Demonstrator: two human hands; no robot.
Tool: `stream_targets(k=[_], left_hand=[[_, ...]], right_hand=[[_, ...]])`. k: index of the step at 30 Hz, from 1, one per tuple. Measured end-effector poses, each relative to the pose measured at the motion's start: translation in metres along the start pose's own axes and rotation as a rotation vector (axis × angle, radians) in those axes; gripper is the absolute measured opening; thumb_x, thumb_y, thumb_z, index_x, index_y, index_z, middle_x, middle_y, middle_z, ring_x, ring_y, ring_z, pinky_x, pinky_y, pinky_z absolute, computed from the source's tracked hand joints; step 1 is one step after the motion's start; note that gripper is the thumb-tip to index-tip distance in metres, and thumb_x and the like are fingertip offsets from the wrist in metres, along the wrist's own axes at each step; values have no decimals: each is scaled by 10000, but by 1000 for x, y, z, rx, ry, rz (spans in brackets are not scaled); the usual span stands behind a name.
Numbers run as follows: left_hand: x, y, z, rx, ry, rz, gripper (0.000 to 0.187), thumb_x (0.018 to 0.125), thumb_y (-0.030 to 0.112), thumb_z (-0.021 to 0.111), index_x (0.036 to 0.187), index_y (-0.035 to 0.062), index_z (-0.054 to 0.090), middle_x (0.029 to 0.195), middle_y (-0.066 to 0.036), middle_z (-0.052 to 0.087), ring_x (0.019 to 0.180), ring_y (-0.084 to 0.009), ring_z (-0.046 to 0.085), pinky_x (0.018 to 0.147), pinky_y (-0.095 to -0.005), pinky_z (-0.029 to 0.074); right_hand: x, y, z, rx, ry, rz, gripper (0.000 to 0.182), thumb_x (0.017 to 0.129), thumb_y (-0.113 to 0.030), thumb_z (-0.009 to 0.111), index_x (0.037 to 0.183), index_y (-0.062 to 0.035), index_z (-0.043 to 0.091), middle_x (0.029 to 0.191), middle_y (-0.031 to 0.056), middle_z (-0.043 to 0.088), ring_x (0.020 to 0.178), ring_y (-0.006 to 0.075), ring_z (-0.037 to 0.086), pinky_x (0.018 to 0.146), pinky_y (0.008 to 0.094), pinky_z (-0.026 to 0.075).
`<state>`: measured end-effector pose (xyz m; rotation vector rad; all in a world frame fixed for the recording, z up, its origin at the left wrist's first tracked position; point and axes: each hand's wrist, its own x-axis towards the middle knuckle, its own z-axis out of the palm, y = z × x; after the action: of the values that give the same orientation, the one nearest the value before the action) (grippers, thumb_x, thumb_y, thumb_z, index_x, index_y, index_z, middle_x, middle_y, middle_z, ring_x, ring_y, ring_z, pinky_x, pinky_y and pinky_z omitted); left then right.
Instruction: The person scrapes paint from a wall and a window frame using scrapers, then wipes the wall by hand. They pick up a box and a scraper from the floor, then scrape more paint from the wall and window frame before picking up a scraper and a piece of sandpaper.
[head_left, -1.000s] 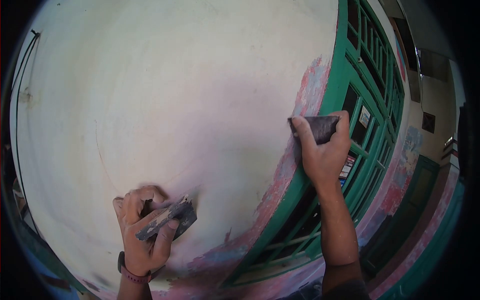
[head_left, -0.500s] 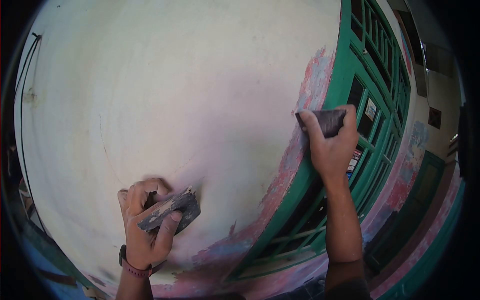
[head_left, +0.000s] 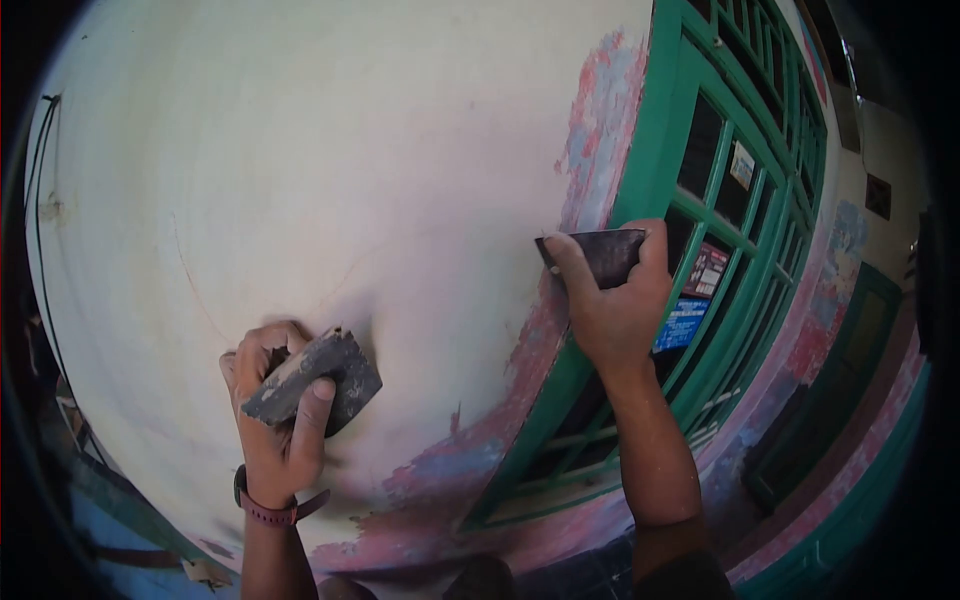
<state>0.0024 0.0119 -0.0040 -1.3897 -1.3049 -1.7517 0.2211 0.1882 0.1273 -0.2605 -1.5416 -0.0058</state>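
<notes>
My left hand (head_left: 268,440), with a strap on the wrist, is closed around a dark grey putty scraper (head_left: 342,385) smeared with dried pale filler. Its thumb presses on the near face, and the curled fingers behind are partly hidden. The cream wall (head_left: 400,200) is just behind this hand. Higher up to the right, my right hand (head_left: 615,325) grips a thin dark scraper blade (head_left: 605,255) by its sides, thumb at the left and fingers at the right. The blade's upper edge lies over the stripped strip (head_left: 600,120) beside the window frame; whether it touches cannot be told.
A green window frame (head_left: 650,130) with glass panes and stickers runs along the right. Peeling pink and grey paint (head_left: 440,480) borders the wall's lower edge. Black cables (head_left: 42,150) hang at the far left, and a dark green door (head_left: 825,380) stands beyond.
The view has shifted, so the wall and window sit differently. My right hand appears farther left and slightly lower against the frame. My left hand keeps its grip, slightly higher in view.
</notes>
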Motion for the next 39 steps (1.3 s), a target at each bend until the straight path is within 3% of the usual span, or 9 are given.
stream_targets(k=[8,12,14,18,22,26,30,34,39], left_hand=[[-3,-2,-4,-115,-68,-84,328,1042,246,634,1207,-35,676,1194,-112,641,1091,-237,528,1014,-369,392],[-3,-3,-17,-403,102,-390,401,1102,285,597,1346,-33,604,1254,-82,652,1140,-177,602,1034,-343,452],[20,15,-29,-652,393,-490,428,1108,279,588,1384,-49,586,1278,-94,666,1145,-180,633,1042,-358,477],[73,69,-32,-558,568,-10,398,1124,190,536,1429,-64,568,1350,-124,670,1179,-185,658,1053,-350,528],[152,41,6,-84,376,649,437,1062,67,575,1492,-1,541,1443,-144,633,1281,-267,640,1125,-408,503],[177,79,77,432,93,683,713,813,12,568,1524,33,517,1491,-283,551,1446,-492,446,1249,-569,286],[123,77,132,681,147,706,593,937,26,647,1518,48,533,1555,-164,555,1412,-330,553,1209,-502,418],[17,46,166,459,-291,728,861,788,103,748,1597,198,468,1659,-128,442,1529,-291,429,1265,-615,301],[106,64,135,582,-164,767,820,824,120,736,1595,214,471,1655,-79,459,1522,-322,433,1273,-599,285]], right_hand=[[-191,23,-31,-44,-404,-60,465,772,-235,979,944,-45,592,688,59,634,624,131,633,561,347,526],[-309,-1,-71,142,-330,956,414,837,-218,922,1042,-19,622,889,86,729,742,156,698,645,346,579],[-372,5,-95,302,-54,1151,382,840,-191,899,1034,8,637,979,111,709,893,161,660,803,347,549],[-495,34,-191,-258,-312,1269,413,876,-250,871,1100,7,638,981,91,688,830,189,648,761,353,548],[-551,58,-263,-68,57,1624,387,880,-262,862,1064,-10,634,958,82,671,799,199,644,710,367,546],[-550,59,-289,-10,223,1622,371,890,-257,847,1055,-7,629,949,79,657,779,197,630,694,369,541],[-600,72,-301,-214,122,1455,344,905,-240,830,1057,-2,634,964,83,655,780,196,611,695,375,532],[-530,10,-266,-80,56,1570,359,1040,-329,699,754,-125,626,597,-37,480,517,86,411,483,303,329],[-518,16,-260,143,-8,1639,344,1031,-275,697,754,-128,555,658,-39,510,535,77,395,478,320,321]])
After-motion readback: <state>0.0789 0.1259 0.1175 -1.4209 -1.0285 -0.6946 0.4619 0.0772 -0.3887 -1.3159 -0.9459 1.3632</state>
